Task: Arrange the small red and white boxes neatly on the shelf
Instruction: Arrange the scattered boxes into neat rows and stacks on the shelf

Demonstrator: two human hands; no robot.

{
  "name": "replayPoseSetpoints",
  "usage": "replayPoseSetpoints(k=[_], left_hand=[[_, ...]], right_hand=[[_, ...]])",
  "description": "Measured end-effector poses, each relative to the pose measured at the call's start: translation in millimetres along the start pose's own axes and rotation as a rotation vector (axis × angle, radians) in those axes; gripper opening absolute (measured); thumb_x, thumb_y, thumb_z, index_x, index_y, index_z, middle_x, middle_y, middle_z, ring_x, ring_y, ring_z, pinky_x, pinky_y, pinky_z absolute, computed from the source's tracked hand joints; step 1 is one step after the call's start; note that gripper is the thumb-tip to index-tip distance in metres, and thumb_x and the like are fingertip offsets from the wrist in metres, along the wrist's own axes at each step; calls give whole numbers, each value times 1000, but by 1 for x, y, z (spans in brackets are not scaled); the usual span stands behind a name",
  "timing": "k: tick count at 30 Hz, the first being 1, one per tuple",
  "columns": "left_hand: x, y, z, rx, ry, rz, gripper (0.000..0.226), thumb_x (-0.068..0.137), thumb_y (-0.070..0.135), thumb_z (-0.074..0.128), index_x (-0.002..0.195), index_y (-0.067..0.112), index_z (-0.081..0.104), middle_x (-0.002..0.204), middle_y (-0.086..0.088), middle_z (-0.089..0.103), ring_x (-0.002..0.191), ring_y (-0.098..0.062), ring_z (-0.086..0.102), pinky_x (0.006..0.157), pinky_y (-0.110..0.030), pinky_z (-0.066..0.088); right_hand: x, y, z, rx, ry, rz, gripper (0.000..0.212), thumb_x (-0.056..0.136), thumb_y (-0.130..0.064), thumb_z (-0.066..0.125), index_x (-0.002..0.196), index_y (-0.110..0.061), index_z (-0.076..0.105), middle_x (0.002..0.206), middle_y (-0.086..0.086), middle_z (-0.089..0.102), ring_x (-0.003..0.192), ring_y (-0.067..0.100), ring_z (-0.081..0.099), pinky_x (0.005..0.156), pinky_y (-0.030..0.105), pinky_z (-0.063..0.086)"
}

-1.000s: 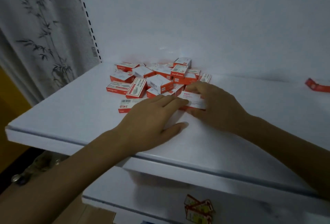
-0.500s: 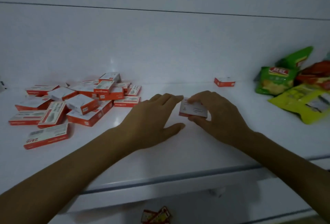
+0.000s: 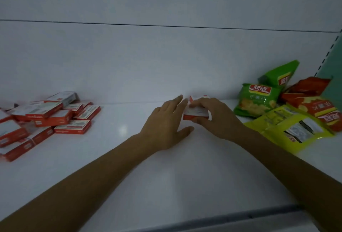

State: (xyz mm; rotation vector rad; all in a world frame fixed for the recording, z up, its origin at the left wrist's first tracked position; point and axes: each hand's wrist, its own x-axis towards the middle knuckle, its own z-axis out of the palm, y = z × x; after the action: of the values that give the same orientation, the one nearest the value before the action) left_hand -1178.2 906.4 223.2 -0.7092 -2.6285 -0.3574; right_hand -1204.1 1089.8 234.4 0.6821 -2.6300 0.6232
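Box [image 3: 196, 113] — flat, rectangular, red-and-white — pinched by right hand [image 3: 217, 119]; left hand [image 3: 162, 126] spread flat alongside

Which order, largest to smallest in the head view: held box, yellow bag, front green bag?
1. yellow bag, though it is nearer the camera, so its lead is unsure
2. front green bag
3. held box

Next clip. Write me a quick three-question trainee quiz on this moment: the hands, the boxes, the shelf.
1. Multiple choice: the right hand grips A) a bottle, B) a small box, C) nothing.
2. True or false: the left hand is open and grips nothing.
3. Fill in: the loose pile of boxes lies on the ___ side of the shelf.
Key: 1 B; 2 true; 3 left.
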Motion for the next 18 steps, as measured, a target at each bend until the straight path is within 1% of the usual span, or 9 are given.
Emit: replayPoseSetpoints(k=[2,4,7,9,10,12,15,16,18], left_hand=[[1,-5,8,-66,-9,-73,75,88,53,49,147,16,20,155,-4,20,140,-19,21,111,-38,28],[-1,-11,14,-119,-24,-138,75,88,57,46,147,18,20,155,-1,20,141,-15,18,113,-34,23],[1,-15,13,-90,-20,-132,75,87,59,46,147,22,21,154,4,23,139,-11,19,108,-24,18],[2,-13,13,-86,-40,-122,74,86,59,47,146,22,22,152,4,26,138,-11,22,107,-22,17],[2,-13,13,-87,-42,-116,75,85,60,45,146,21,24,151,3,28,137,-12,24,106,-20,17],[2,-13,14,-75,-39,-105,75,84,62,42,145,19,27,149,2,33,135,-12,27,105,-18,16],[1,-15,17,-54,-26,-109,75,83,63,37,142,16,33,146,-1,39,133,-15,34,104,-19,20],[0,-15,18,-52,-23,-118,75,83,63,36,142,16,33,145,-1,40,132,-14,34,104,-20,20],[0,-15,18,-54,-24,-129,75,82,64,34,143,18,33,146,2,38,133,-12,32,104,-19,19]], right_hand=[[9,9,11,38,-4,-13,39,80,-26,69,117,-21,59,118,0,60,106,20,54,91,31,42],[13,15,16,75,6,11,40,80,-29,69,118,-22,58,122,-1,58,113,18,53,98,32,39],[14,19,7,48,138,24,36,81,-31,68,114,-20,60,115,-1,60,108,18,52,94,34,40],[9,16,1,-19,161,32,30,84,-29,63,113,-20,60,113,0,62,105,19,54,92,35,40],[5,12,-1,-59,119,34,31,85,-30,62,114,-20,59,115,0,62,106,20,55,94,35,39],[-3,2,2,-118,-41,20,38,88,-34,58,123,-21,54,125,1,58,113,20,53,100,34,36],[-2,-11,7,-225,-236,-46,46,95,-35,44,139,-20,37,143,0,42,130,18,39,108,31,26],[4,-13,6,-269,-267,-69,45,97,-33,40,140,-21,34,145,1,40,131,18,38,109,32,25],[19,-14,5,-332,-289,-80,38,98,-28,36,136,-20,38,139,2,46,124,21,45,104,33,31]])
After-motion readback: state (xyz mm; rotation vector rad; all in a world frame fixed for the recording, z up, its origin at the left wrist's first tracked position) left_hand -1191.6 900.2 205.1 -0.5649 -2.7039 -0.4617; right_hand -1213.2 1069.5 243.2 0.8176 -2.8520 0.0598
